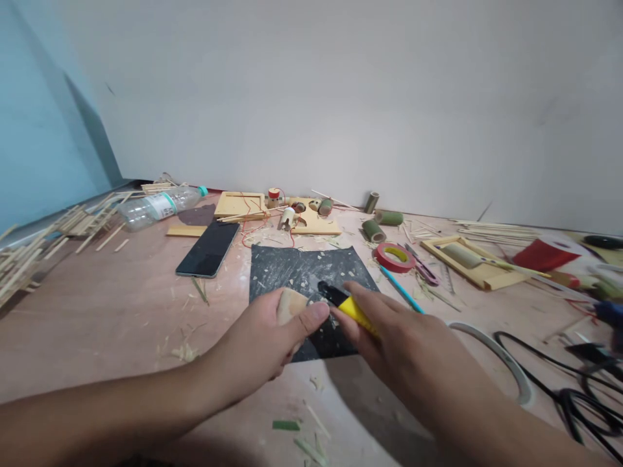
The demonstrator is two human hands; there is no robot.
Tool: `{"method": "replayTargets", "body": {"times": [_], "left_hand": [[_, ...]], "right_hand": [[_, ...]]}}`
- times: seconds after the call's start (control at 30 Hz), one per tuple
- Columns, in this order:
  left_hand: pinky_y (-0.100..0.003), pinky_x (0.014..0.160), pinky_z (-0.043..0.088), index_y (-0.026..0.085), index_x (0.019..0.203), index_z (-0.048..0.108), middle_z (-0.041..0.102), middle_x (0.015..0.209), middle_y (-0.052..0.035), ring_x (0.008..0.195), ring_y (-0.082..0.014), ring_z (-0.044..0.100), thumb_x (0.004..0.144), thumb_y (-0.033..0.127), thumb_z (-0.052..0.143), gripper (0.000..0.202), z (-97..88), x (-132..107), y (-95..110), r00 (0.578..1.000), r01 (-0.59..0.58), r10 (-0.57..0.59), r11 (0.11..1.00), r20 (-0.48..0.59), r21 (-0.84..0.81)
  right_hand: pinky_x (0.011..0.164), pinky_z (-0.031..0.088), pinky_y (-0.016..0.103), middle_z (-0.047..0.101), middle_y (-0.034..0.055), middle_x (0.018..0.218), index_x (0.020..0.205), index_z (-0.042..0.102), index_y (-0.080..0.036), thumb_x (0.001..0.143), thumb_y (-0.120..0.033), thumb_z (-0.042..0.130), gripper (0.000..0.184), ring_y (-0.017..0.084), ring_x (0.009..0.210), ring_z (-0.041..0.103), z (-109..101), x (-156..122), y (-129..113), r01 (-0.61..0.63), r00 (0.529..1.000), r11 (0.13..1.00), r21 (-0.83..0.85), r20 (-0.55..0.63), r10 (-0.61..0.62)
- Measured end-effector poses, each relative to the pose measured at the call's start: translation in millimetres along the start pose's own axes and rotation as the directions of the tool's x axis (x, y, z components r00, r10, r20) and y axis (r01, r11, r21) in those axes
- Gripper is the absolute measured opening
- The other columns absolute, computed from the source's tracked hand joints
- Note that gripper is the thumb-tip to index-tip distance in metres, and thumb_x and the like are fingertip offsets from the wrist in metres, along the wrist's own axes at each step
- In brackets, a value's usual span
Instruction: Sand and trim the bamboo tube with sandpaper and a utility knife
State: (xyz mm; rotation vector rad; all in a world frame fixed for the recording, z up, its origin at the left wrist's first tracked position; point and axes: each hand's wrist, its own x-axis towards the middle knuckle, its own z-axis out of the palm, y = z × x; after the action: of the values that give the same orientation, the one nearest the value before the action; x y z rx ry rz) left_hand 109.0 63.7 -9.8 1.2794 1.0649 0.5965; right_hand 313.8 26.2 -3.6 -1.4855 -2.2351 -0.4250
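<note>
My left hand [280, 334] is closed around a pale piece of bamboo [288, 306], with the thumb laid along its near side. My right hand [384, 321] grips a yellow and black utility knife [357, 314], whose black end points up and left, just right of the bamboo. I cannot make out the blade clearly. Both hands are above a dark sheet of sandpaper [311, 266], scattered with small pale shavings.
A phone [208, 250] and a plastic bottle [163, 205] lie left. Behind are bamboo tube pieces [374, 231] and a wooden board [316, 224]. Red tape [395, 257], a pink cutter [424, 267], a wooden frame [487, 275] and black cable [569, 395] occupy the right.
</note>
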Motion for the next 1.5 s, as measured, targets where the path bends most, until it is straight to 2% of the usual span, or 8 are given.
{"method": "replayTargets", "body": {"times": [0.17, 0.43, 0.73, 0.83, 0.97, 1.13, 1.27, 1.5], "left_hand": [[-0.017, 0.038, 0.021, 0.024, 0.090, 0.045, 0.038, 0.056, 0.0126, 0.044, -0.0060, 0.028, 0.079, 0.069, 0.077, 0.056, -6.2, 1, 0, 0.993, 0.011, -0.006, 0.999, 0.122, -0.043], [-0.018, 0.040, 0.025, 0.023, 0.102, 0.051, 0.045, 0.059, 0.0111, 0.047, -0.0076, 0.031, 0.082, 0.063, 0.077, 0.052, -7.2, -3, 5, 0.985, -0.012, 0.013, 1.000, 0.172, -0.010], [-0.020, 0.051, 0.032, 0.020, 0.086, 0.054, 0.050, 0.067, 0.0074, 0.059, -0.0101, 0.042, 0.079, 0.065, 0.078, 0.051, -2.3, -4, 3, 0.994, -0.092, 0.105, 0.966, -0.041, 0.242], [-0.022, 0.043, 0.023, 0.021, 0.080, 0.049, 0.041, 0.058, 0.0096, 0.047, -0.0082, 0.032, 0.083, 0.073, 0.068, 0.055, 2.0, -3, 3, 0.994, -0.055, 0.073, 0.977, -0.081, 0.205], [-0.021, 0.037, 0.018, 0.023, 0.077, 0.043, 0.038, 0.055, 0.0105, 0.041, -0.0063, 0.021, 0.088, 0.077, 0.058, 0.057, 4.2, -2, 5, 0.996, -0.005, 0.010, 0.998, -0.084, 0.066], [-0.018, 0.036, 0.017, 0.025, 0.086, 0.042, 0.038, 0.057, 0.0120, 0.041, -0.0060, 0.025, 0.080, 0.072, 0.073, 0.057, -3.3, 1, 1, 0.999, 0.039, -0.038, 0.999, 0.038, -0.029], [-0.018, 0.037, 0.020, 0.024, 0.087, 0.043, 0.037, 0.057, 0.0128, 0.041, -0.0054, 0.028, 0.079, 0.065, 0.078, 0.055, -8.6, 1, 1, 0.994, -0.002, 0.003, 1.000, 0.110, -0.006], [-0.017, 0.041, 0.027, 0.022, 0.096, 0.050, 0.046, 0.063, 0.0093, 0.050, -0.0077, 0.037, 0.079, 0.060, 0.081, 0.052, -6.8, -3, 6, 0.993, -0.017, 0.014, 1.000, 0.121, 0.018]], "right_hand": [[0.048, 0.056, 0.033, 0.082, 0.0097, 0.090, 0.119, 0.067, -0.016, 0.107, -0.045, 0.041, 0.041, 0.026, 0.062, 0.078, -4, 6, 9, 0.031, 1.000, 0.997, 0.070, -0.009, -0.030], [0.064, 0.058, 0.024, 0.082, 0.0045, 0.098, 0.124, 0.070, -0.019, 0.104, -0.039, 0.054, 0.033, 0.019, 0.082, 0.079, -4, 5, 8, -0.018, 0.960, 0.889, 0.458, 0.256, -0.112], [0.048, 0.056, 0.032, 0.079, 0.0052, 0.083, 0.125, 0.067, -0.016, 0.106, -0.039, 0.044, 0.037, 0.024, 0.060, 0.077, 7, -7, 4, 0.110, 0.993, 0.979, 0.173, 0.027, -0.116], [0.045, 0.055, 0.033, 0.079, 0.0080, 0.085, 0.129, 0.063, -0.012, 0.109, -0.038, 0.037, 0.042, 0.024, 0.058, 0.076, 5, -8, 0, 0.080, 0.996, 0.994, 0.069, 0.019, -0.082], [0.047, 0.057, 0.035, 0.081, 0.0147, 0.095, 0.128, 0.064, -0.010, 0.106, -0.040, 0.045, 0.041, 0.028, 0.060, 0.077, 0, -2, 2, -0.049, 0.997, 0.997, -0.060, 0.056, 0.052], [0.057, 0.061, 0.035, 0.081, 0.0130, 0.103, 0.123, 0.066, -0.015, 0.104, -0.044, 0.051, 0.038, 0.028, 0.070, 0.080, -2, 5, 9, -0.049, 0.997, 0.996, 0.071, 0.061, 0.045], [0.058, 0.060, 0.031, 0.081, 0.0072, 0.092, 0.121, 0.068, -0.019, 0.101, -0.043, 0.057, 0.033, 0.025, 0.071, 0.079, -6, 8, 11, 0.013, 0.990, 0.977, 0.211, 0.138, -0.043], [0.062, 0.054, 0.024, 0.079, 0.0050, 0.087, 0.127, 0.069, -0.020, 0.097, -0.032, 0.065, 0.033, 0.018, 0.070, 0.076, -8, 7, 14, 0.034, 0.966, 0.946, 0.323, 0.232, -0.115]]}}
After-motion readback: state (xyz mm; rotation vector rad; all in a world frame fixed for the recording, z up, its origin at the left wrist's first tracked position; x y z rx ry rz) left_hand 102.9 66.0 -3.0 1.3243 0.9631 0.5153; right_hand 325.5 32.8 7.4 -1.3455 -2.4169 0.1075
